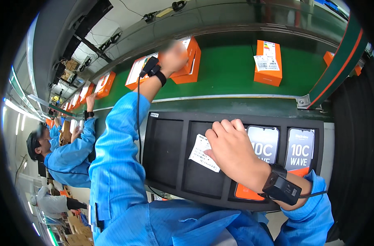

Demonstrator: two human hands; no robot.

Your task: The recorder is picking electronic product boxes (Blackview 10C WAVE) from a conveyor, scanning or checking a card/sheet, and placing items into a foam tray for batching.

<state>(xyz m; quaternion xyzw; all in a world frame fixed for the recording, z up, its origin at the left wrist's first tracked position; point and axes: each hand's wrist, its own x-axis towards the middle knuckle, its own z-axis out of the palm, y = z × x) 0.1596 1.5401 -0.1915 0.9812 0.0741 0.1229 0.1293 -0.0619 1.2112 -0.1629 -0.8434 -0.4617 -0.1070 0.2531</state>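
Observation:
My left hand (173, 59) reaches far over the green belt, at an open-topped orange box (191, 67). Its fingers are blurred, so their grip cannot be made out. My right hand (232, 143) is above the black foam tray (164, 115), its fingers curled. A white printed label (204, 158) is pinched under its thumb, over a bare compartment. Two smartphones lie in the tray's right compartments. One phone (262, 137) is partly hidden by my right hand and wrist; the other phone (299, 147), at the far right, shows a grey and orange face.
On the green belt (228, 61) stand another orange box (269, 76) with a white label, and several more boxes toward the left. A green post (336, 61) rises at the right. Cables run from my wrist devices. A co-worker in blue (70, 160) works at the left.

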